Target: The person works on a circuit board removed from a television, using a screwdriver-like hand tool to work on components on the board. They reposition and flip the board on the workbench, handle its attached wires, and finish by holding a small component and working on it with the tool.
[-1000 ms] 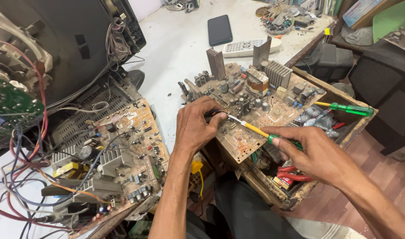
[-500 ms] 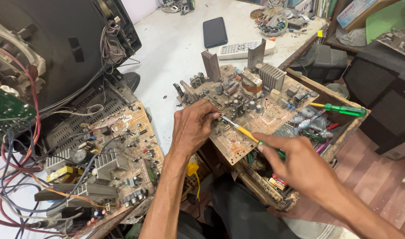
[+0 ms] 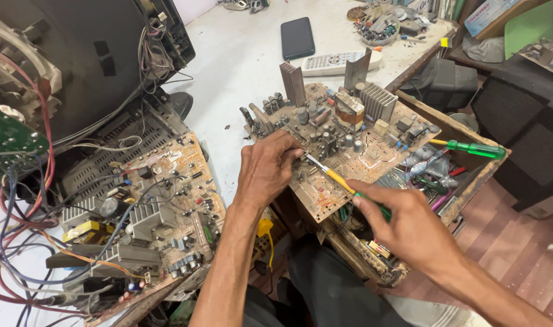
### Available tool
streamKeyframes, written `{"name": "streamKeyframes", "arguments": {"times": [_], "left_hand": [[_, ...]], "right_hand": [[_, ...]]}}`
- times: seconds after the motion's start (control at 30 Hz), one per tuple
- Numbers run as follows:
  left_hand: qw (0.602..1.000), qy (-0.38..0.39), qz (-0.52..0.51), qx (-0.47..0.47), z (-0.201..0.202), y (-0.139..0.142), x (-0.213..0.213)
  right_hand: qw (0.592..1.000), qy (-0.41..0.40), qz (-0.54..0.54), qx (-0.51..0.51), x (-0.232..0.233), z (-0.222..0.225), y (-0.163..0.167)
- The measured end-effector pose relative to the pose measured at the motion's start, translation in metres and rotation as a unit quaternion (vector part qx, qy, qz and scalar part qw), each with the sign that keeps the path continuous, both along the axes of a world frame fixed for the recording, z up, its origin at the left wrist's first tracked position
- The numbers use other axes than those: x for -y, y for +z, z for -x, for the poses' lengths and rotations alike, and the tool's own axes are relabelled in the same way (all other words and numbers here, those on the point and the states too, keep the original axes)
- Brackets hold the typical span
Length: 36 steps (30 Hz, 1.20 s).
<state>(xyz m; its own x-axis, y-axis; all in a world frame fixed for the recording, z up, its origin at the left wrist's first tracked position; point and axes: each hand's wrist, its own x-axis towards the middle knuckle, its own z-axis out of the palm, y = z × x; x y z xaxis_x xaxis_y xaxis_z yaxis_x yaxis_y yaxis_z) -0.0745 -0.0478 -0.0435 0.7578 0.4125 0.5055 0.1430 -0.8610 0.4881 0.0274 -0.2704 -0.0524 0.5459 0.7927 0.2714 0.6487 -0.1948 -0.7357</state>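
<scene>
The left hand (image 3: 265,172) pinches the circuit board (image 3: 343,151) overhanging the worktop (image 3: 246,66) edge; the right hand (image 3: 409,227) grips a yellow-green screwdriver (image 3: 343,184), crowded by a tool drawer (image 3: 470,181).

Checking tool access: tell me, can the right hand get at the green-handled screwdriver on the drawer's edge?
Probably yes. The green-handled screwdriver lies uncovered on the wooden drawer rim, but the right hand already holds a yellow-green screwdriver.
</scene>
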Motion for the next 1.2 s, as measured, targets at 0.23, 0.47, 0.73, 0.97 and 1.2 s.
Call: {"name": "streamKeyframes", "arguments": {"times": [0.23,0.47,0.73,0.97,1.2], "left_hand": [[1.000,0.001,-0.010,0.006,-0.003,-0.007,-0.003],[1.000,-0.005,-0.022,0.013,-0.007,-0.020,-0.009],[0.998,0.000,-0.058,0.018,-0.007,-0.025,-0.012],[0.998,0.000,-0.060,0.022,-0.008,-0.026,-0.012],[0.996,0.001,-0.081,0.032,-0.006,-0.021,-0.010]], "right_hand": [[0.998,-0.011,-0.007,0.057,-0.001,0.003,-0.005],[0.998,-0.010,-0.024,-0.057,-0.002,0.004,-0.011],[0.977,-0.073,0.155,-0.127,-0.004,0.006,-0.005],[0.995,0.020,-0.076,0.057,-0.002,0.005,-0.019],[0.986,0.029,-0.099,0.132,0.000,0.003,-0.030]]}}
